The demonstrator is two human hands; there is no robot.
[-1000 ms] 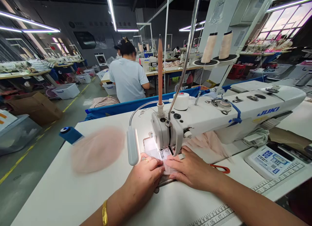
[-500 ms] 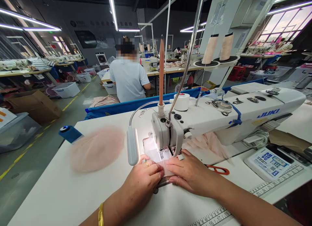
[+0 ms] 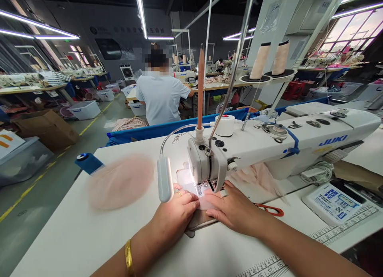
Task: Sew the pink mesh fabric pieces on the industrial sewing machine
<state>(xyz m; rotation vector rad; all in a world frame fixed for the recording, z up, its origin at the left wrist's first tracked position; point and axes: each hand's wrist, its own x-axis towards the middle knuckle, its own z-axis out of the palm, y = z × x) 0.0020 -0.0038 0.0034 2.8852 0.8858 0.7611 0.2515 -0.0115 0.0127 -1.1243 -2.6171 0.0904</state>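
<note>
My left hand (image 3: 177,210), fingers pressed together, grips the near left edge of a small pale sheer fabric (image 3: 206,204) in front of the sewing machine's presser foot (image 3: 200,189). My right hand (image 3: 231,207) lies over the fabric's right side, fingers stretched out and thumb apart, close to the needle. The white sewing machine (image 3: 248,149) stands over the work. A small lamp (image 3: 164,181) lights the needle area from the left. Part of the fabric is hidden under my fingers.
Pink sheer fabric (image 3: 122,181) lies left, beside a blue thread cone (image 3: 89,163). More pink fabric (image 3: 257,175) rests behind my right hand. Orange-handled snips (image 3: 271,209), a white box (image 3: 333,201) and a printed ruler (image 3: 266,267) are right. A person (image 3: 160,95) sits ahead.
Both hands stay by the presser foot, now slightly farther apart, with more of the fabric and machine plate showing between them. The camera view has shifted slightly. The person ahead has moved an arm outward.
</note>
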